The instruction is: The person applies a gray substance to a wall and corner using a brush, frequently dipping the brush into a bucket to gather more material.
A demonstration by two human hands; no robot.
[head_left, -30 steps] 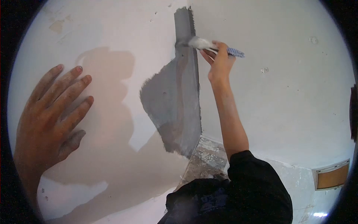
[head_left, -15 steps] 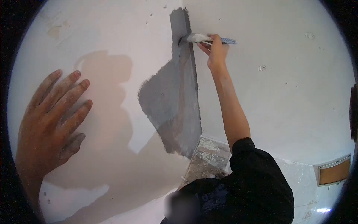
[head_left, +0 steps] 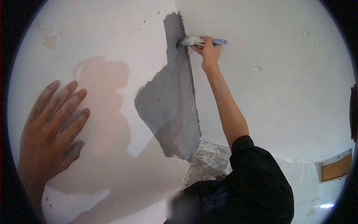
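My right hand [head_left: 209, 52] is raised high at the wall corner and grips a paintbrush [head_left: 199, 41] with a blue-patterned handle. The brush's pale bristles touch the upper strip of a grey painted patch [head_left: 169, 108] that runs down the corner. My left hand [head_left: 52, 127] lies flat on the white wall [head_left: 108, 44] at the left, fingers spread and dusted with grey paint. It holds nothing. My right sleeve is black.
The right-hand wall [head_left: 291, 93] is white with small chips and marks. A paint-spattered floor [head_left: 209, 160] shows at the corner's foot. A brown rectangular panel [head_left: 335, 168] sits low at the right. My shadow falls on the left wall.
The brush and my right hand have moved up and slightly left along the corner. My left hand has slid a little lower on the wall.
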